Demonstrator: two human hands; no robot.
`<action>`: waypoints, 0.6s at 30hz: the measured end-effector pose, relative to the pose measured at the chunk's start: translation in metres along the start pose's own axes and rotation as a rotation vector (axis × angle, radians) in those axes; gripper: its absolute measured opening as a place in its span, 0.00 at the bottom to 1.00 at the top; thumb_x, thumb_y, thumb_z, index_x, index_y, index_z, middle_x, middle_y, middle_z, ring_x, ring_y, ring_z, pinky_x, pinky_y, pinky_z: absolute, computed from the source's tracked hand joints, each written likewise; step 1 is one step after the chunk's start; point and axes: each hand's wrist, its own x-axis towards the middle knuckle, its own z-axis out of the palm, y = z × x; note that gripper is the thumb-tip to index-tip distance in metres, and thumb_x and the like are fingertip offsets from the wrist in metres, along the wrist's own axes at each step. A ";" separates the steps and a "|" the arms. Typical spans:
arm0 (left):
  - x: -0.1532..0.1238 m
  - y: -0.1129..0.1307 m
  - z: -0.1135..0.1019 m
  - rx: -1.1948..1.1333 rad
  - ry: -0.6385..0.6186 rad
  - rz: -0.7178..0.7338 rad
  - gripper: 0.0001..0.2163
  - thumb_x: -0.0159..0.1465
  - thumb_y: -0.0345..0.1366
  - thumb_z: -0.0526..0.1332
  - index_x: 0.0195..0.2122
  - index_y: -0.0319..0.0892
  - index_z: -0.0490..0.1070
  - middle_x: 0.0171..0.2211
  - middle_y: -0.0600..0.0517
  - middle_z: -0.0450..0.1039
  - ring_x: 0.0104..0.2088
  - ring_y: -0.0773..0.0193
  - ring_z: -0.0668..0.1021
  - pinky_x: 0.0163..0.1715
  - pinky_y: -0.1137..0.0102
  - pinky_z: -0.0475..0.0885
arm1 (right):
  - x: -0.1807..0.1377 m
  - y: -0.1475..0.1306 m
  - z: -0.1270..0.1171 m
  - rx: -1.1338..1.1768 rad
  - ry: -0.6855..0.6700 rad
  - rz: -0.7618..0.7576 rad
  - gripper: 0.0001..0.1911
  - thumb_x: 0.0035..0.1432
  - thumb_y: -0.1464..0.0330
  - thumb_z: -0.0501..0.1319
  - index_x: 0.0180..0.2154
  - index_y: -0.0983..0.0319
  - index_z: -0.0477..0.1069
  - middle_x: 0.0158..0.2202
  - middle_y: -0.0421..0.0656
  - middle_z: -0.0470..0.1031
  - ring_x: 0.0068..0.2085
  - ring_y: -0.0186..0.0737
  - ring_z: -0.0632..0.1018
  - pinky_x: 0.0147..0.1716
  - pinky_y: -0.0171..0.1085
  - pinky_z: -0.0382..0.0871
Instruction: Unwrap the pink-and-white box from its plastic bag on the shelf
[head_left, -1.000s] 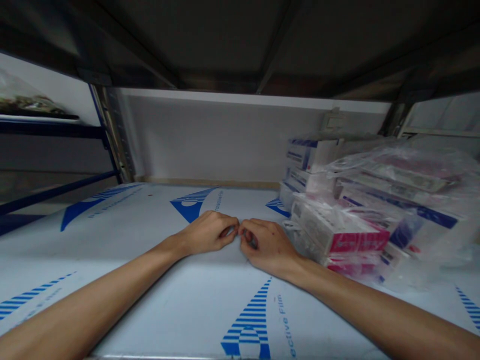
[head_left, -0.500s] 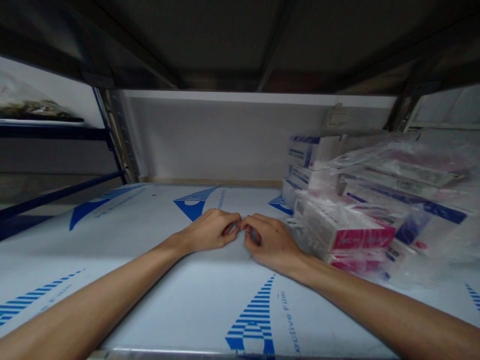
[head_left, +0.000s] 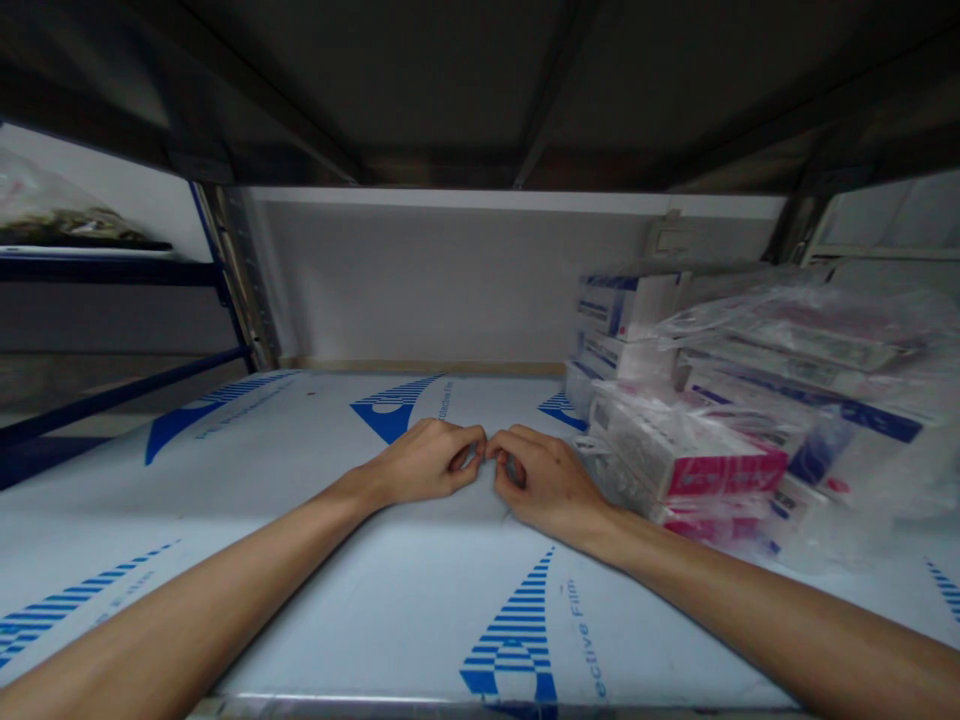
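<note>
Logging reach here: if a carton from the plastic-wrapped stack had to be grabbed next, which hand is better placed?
Probably the right. The right hand lies on the shelf sheet right beside the wrapped cartons, while the left hand sits farther away, fingertips meeting the right's, and would have to cross over it.

A dim shelf bay (head_left: 300, 560) sat under a dark upper shelf (head_left: 450, 80), with a white wall (head_left: 450, 280) behind.

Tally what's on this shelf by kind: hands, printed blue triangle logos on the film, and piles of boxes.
Hands: 2, the left hand and right hand, fingertips meeting on the shelf film.
Blue triangle logos: 4 fully or partly visible.
Piles of plastic-wrapped boxes: 1; boxes inside too overlapped to count.
Total: 7.
</note>
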 end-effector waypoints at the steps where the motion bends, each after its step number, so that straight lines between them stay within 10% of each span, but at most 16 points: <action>1: 0.000 0.000 0.000 -0.005 -0.003 0.004 0.03 0.64 0.30 0.56 0.34 0.41 0.68 0.20 0.59 0.63 0.21 0.69 0.67 0.24 0.73 0.58 | 0.000 0.000 -0.001 0.000 -0.002 0.004 0.13 0.56 0.76 0.56 0.41 0.61 0.75 0.31 0.40 0.72 0.30 0.35 0.70 0.33 0.35 0.60; 18: 0.000 -0.001 -0.001 0.004 0.010 0.005 0.05 0.64 0.29 0.56 0.35 0.40 0.71 0.22 0.57 0.68 0.22 0.68 0.71 0.25 0.74 0.61 | 0.000 -0.001 -0.003 -0.035 -0.049 0.065 0.18 0.61 0.79 0.51 0.45 0.58 0.74 0.44 0.43 0.72 0.38 0.37 0.75 0.39 0.36 0.64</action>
